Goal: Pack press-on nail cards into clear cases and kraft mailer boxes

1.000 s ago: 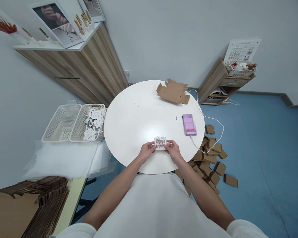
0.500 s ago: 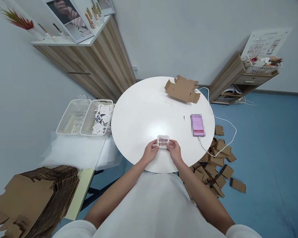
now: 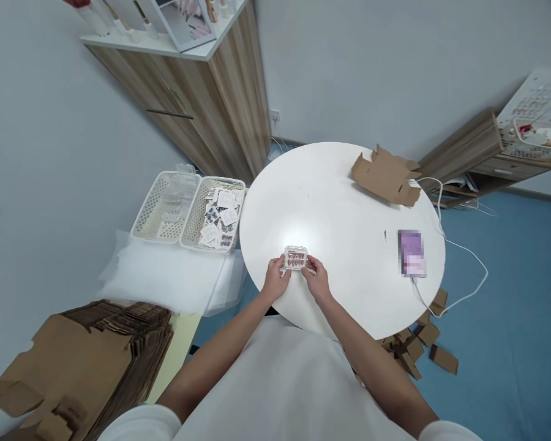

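Observation:
A small clear plastic case of press-on nails (image 3: 296,258) is held over the near part of the round white table (image 3: 344,294). My left hand (image 3: 276,278) grips its left side, and my right hand (image 3: 316,277) pinches the right side. Through the lid, two rows of pinkish-brown nails show. Farther off on the tabletop lies an unfolded brown cardboard box (image 3: 386,176). A phone with a blurred purple screen (image 3: 412,252) rests at the right, plugged into a white cable (image 3: 472,269).
Left of the table stand a white basket of printed cards and nail sets (image 3: 190,236) and a basket with clear plastic (image 3: 142,211). Flattened cardboard boxes (image 3: 73,361) are stacked at the lower left. Small brown boxes (image 3: 443,359) lie on the blue floor. A wooden cabinet (image 3: 229,104) stands behind.
The view has turned left, so the table and baskets sit farther right in the picture. Both hands still hold the nail case. The phone's screen picture has changed.

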A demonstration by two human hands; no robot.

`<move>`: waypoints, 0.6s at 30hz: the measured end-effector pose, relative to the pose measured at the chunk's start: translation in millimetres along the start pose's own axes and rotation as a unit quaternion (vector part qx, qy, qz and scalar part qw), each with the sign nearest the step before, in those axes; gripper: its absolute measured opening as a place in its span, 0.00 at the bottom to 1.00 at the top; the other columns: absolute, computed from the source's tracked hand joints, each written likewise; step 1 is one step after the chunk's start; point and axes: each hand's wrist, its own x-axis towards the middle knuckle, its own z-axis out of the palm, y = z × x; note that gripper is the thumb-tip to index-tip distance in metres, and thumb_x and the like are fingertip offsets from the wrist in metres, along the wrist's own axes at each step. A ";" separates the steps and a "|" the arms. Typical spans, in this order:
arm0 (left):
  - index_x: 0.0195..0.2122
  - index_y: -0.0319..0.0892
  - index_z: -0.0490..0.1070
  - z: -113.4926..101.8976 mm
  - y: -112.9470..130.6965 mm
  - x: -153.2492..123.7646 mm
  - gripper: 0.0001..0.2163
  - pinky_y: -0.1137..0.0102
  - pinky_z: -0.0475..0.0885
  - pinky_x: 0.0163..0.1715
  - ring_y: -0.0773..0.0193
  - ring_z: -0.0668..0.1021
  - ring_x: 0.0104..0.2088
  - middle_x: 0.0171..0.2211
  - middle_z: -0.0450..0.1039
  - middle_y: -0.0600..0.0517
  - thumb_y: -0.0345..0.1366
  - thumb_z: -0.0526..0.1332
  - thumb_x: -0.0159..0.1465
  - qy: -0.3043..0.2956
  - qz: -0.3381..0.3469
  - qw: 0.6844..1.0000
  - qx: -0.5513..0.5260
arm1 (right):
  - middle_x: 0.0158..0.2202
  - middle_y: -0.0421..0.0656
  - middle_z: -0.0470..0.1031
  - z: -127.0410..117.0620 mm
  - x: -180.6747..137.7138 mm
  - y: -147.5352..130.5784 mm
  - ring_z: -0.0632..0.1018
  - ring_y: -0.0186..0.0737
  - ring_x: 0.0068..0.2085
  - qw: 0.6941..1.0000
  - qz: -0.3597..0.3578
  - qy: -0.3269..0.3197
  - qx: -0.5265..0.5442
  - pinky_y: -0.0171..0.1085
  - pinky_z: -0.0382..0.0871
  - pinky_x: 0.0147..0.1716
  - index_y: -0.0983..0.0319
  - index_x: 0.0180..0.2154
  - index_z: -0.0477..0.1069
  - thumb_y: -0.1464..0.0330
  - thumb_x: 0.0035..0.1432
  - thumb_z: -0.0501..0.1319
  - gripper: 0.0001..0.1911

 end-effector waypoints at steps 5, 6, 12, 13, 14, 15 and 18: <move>0.55 0.42 0.55 -56.3 -16.1 29.9 0.26 0.65 0.67 0.43 0.60 0.67 0.46 0.46 0.59 0.45 0.30 0.56 0.54 0.028 -0.005 1.000 0.008 | 0.48 0.46 0.65 68.0 27.2 -8.1 0.69 0.41 0.45 0.999 -0.013 -0.027 -0.042 0.39 0.67 0.41 0.60 0.49 0.62 0.68 0.43 0.57 0.27; 0.55 0.42 0.55 -64.9 -17.8 36.3 0.25 0.65 0.67 0.43 0.60 0.67 0.47 0.46 0.58 0.45 0.29 0.56 0.54 0.027 -0.006 1.000 0.012 | 0.47 0.46 0.66 78.4 33.1 -9.2 0.69 0.41 0.44 0.998 -0.018 -0.028 -0.055 0.40 0.67 0.40 0.60 0.50 0.62 0.68 0.43 0.57 0.27; 0.54 0.43 0.56 -93.9 -26.8 72.7 0.26 0.67 0.67 0.43 0.60 0.67 0.47 0.48 0.57 0.45 0.28 0.55 0.53 0.006 -0.018 0.999 0.027 | 0.46 0.45 0.66 115.4 61.0 -11.8 0.70 0.40 0.41 0.993 -0.027 -0.010 -0.110 0.39 0.68 0.38 0.59 0.51 0.62 0.69 0.44 0.56 0.28; 0.54 0.43 0.55 -95.8 -28.5 77.5 0.26 0.66 0.67 0.43 0.60 0.67 0.47 0.48 0.56 0.45 0.28 0.55 0.52 0.002 -0.018 0.999 0.029 | 0.46 0.45 0.66 118.5 63.4 -11.8 0.70 0.40 0.41 0.993 -0.029 -0.008 -0.112 0.39 0.68 0.38 0.59 0.50 0.62 0.69 0.44 0.56 0.28; 0.54 0.43 0.55 -97.2 -30.2 81.7 0.26 0.66 0.67 0.43 0.60 0.67 0.47 0.49 0.56 0.45 0.28 0.56 0.52 -0.002 -0.017 0.999 0.030 | 0.46 0.44 0.66 121.1 65.2 -11.8 0.70 0.40 0.40 0.993 -0.031 -0.006 -0.113 0.39 0.68 0.37 0.58 0.50 0.62 0.69 0.44 0.56 0.28; 0.55 0.43 0.55 -98.2 -31.9 85.2 0.27 0.66 0.66 0.44 0.60 0.67 0.47 0.49 0.56 0.45 0.28 0.55 0.52 -0.006 -0.014 0.999 0.030 | 0.46 0.44 0.66 123.3 66.5 -11.8 0.70 0.40 0.40 0.993 -0.033 -0.003 -0.114 0.39 0.68 0.37 0.58 0.50 0.62 0.69 0.44 0.56 0.28; 0.55 0.43 0.55 -99.9 -35.5 92.6 0.27 0.65 0.65 0.47 0.60 0.66 0.48 0.50 0.55 0.45 0.28 0.55 0.52 -0.015 -0.004 0.999 0.029 | 0.46 0.44 0.66 128.4 68.8 -12.6 0.70 0.40 0.41 0.992 -0.032 0.008 -0.118 0.39 0.68 0.38 0.58 0.50 0.62 0.69 0.44 0.55 0.28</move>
